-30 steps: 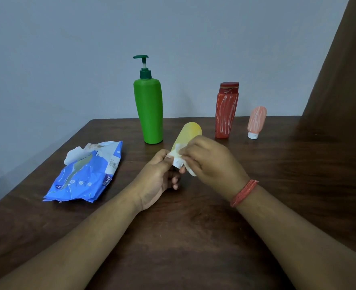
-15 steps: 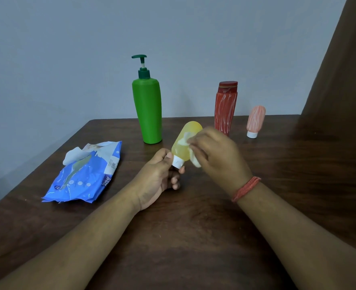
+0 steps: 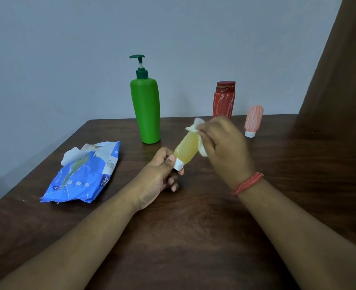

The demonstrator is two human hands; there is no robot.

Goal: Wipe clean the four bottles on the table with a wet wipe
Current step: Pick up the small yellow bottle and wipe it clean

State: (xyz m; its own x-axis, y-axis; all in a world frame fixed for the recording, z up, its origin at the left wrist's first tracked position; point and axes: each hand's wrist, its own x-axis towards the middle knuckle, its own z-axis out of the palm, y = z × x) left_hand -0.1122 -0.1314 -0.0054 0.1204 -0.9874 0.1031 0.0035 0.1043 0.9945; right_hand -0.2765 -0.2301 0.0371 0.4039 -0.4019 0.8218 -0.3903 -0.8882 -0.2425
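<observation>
My left hand [image 3: 159,174] grips the white cap end of a small yellow bottle [image 3: 186,148], which tilts up and away above the table. My right hand [image 3: 225,147] is closed on a white wet wipe [image 3: 198,130] wrapped over the bottle's far, upper end. Behind them a tall green pump bottle [image 3: 146,109] stands upright. A dark red bottle [image 3: 224,99] stands to its right, partly hidden by my right hand. A small pink bottle [image 3: 253,120] stands on its white cap at the far right.
A blue pack of wet wipes [image 3: 83,174] lies on the left of the dark wooden table [image 3: 193,237], one wipe sticking out of its opening. A grey wall runs behind the table and a brown curtain [image 3: 344,70] hangs at the right.
My right hand has slid the wipe along the yellow bottle from the cap end up to its far end. My left hand still holds the cap end.
</observation>
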